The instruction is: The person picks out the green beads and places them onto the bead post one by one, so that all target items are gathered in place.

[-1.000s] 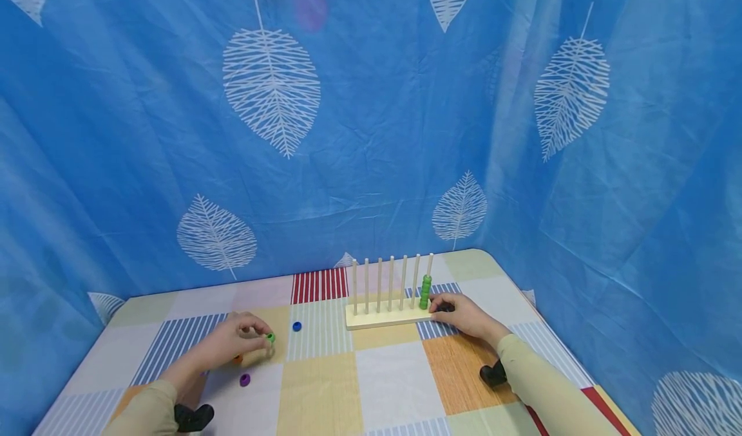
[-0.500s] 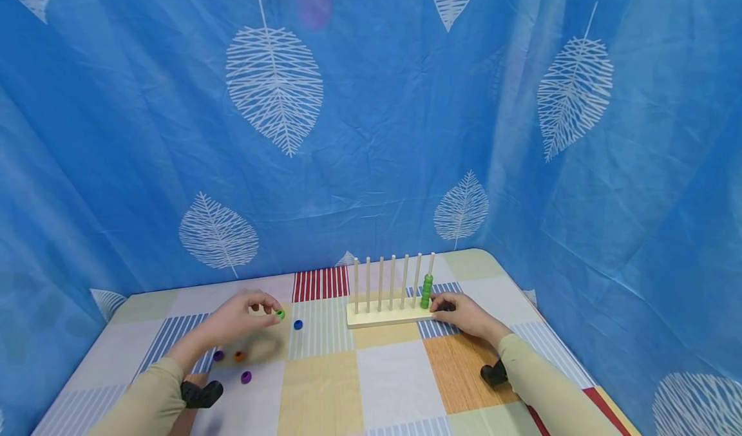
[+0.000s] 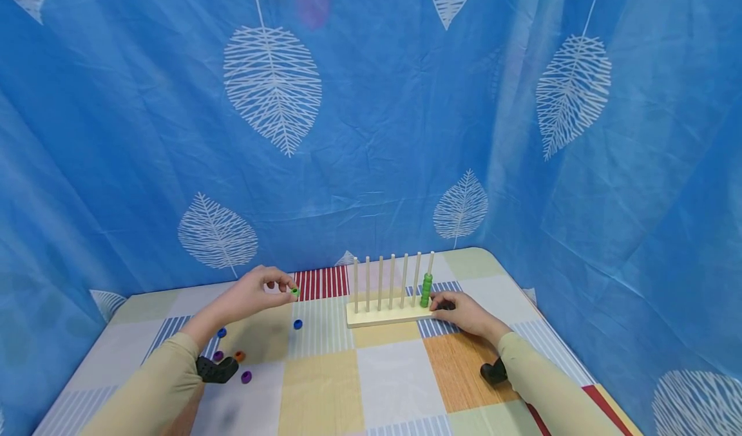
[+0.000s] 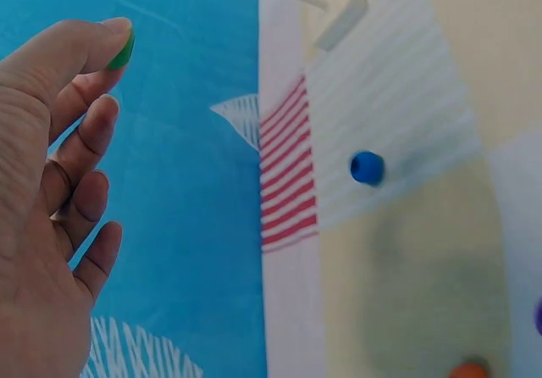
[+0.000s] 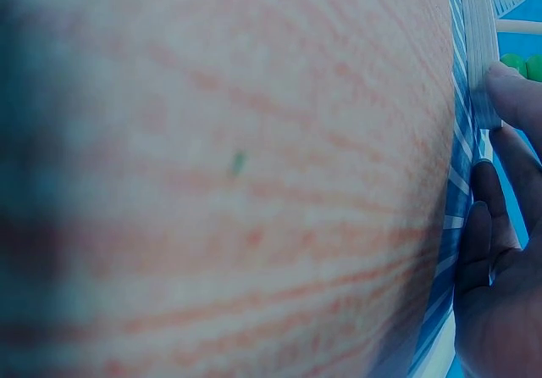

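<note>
Between thumb and fingertips, my left hand (image 3: 255, 294) pinches a green bead (image 3: 295, 292), held above the table left of the peg rack. The left wrist view shows part of that bead (image 4: 124, 53) by the thumb tip. The rack has a pale wooden base (image 3: 377, 318) with several upright pegs in a row. Several green beads (image 3: 426, 291) are stacked on its rightmost peg; the other pegs are bare. My right hand (image 3: 466, 315) holds the right end of the base, thumb and index finger at its edge (image 5: 483, 64) in the right wrist view.
Loose beads lie on the patchwork cloth (image 3: 319, 384) at left: a blue bead (image 3: 298, 324), another blue bead (image 3: 222, 333), an orange bead (image 3: 240, 356), a purple bead (image 3: 246, 377) and a second purple bead (image 3: 218, 356). A blue curtain (image 3: 359, 133) hangs behind the table.
My left hand has risen and moved rightward and away from me with the green bead, uncovering beads beneath it. My right hand and the rack stay in place.
</note>
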The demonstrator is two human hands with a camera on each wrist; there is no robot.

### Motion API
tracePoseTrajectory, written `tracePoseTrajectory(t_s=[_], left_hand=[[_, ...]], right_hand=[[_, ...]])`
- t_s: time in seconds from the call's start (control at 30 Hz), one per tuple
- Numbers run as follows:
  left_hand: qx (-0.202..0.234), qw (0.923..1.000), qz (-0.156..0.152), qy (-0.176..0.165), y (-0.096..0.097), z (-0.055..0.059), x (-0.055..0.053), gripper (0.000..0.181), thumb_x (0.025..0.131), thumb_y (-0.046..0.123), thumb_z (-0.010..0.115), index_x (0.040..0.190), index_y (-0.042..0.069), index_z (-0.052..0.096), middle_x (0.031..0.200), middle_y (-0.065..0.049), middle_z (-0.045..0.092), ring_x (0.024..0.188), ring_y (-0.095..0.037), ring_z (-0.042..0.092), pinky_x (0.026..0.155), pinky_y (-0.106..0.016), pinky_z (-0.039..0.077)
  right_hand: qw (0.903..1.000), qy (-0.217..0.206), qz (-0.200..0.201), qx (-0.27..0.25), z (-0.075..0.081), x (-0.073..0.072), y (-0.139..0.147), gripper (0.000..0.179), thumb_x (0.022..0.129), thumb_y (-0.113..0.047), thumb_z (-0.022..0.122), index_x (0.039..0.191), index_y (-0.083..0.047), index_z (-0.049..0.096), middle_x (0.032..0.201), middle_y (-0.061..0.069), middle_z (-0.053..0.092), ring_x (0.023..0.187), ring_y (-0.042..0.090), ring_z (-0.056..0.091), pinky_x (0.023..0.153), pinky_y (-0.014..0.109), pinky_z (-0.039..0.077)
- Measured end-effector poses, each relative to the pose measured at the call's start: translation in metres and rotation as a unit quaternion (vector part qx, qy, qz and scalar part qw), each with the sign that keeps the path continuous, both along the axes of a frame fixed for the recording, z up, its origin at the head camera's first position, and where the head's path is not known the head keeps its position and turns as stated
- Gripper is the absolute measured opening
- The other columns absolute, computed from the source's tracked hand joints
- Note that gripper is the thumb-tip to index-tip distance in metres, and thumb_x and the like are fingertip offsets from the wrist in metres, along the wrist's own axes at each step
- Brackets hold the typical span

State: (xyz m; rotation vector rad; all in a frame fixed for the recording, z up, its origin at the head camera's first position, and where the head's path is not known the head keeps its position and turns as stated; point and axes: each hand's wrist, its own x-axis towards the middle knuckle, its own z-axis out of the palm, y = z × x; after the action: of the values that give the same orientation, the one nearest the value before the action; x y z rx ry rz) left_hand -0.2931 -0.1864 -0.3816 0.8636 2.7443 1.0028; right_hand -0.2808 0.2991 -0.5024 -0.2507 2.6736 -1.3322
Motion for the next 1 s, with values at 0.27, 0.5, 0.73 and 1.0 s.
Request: tracePoseTrajectory(t_s=[0.27,0.5,0.73,1.0], left_hand=[[0.003,0.9998,-0.015,0.015,0.023,0.016,-0.009,0.016,0.095,0.037,0.074,0.107,0.026,0.075,0.095,0.008,0.062,0.095,-0.023,0.045,0.078,-0.043,0.04],[0.001,0.9992,-0.035,0.018,0.041,0.025,-0.013,0.018,0.096,0.039,0.073,0.11,0.027,0.074,0.097,0.008,0.062,0.095,-0.025,0.047,0.077,-0.042,0.041],[0.013,0.9989,-0.044,0.011,0.059,0.035,-0.019,0.017,0.096,0.039,0.073,0.11,0.029,0.075,0.096,0.007,0.061,0.095,-0.026,0.047,0.076,-0.044,0.04],[0.006,0.9991,-0.043,0.004,0.076,0.044,-0.026,0.021,0.095,0.038,0.074,0.114,0.028,0.075,0.1,0.006,0.062,0.096,-0.023,0.046,0.078,-0.044,0.042]], right_hand=[[1.0,0.002,-0.001,-0.003,0.002,0.001,0.0,0.004,0.095,-0.017,0.075,0.095,-0.018,0.07,0.148,0.013,0.055,0.143,0.041,0.039,0.116,0.061,0.023],[1.0,-0.003,-0.007,0.001,0.001,0.001,-0.001,0.005,0.096,-0.019,0.075,0.095,-0.017,0.07,0.149,0.012,0.055,0.144,0.041,0.038,0.117,0.062,0.021],[0.9999,-0.007,-0.01,-0.002,0.001,0.002,-0.001,0.005,0.096,-0.019,0.075,0.095,-0.017,0.07,0.149,0.012,0.054,0.144,0.041,0.038,0.117,0.063,0.02],[0.9999,-0.013,-0.008,0.002,0.001,0.001,-0.001,0.004,0.096,-0.02,0.074,0.096,-0.018,0.07,0.15,0.013,0.053,0.145,0.042,0.037,0.117,0.063,0.02]])
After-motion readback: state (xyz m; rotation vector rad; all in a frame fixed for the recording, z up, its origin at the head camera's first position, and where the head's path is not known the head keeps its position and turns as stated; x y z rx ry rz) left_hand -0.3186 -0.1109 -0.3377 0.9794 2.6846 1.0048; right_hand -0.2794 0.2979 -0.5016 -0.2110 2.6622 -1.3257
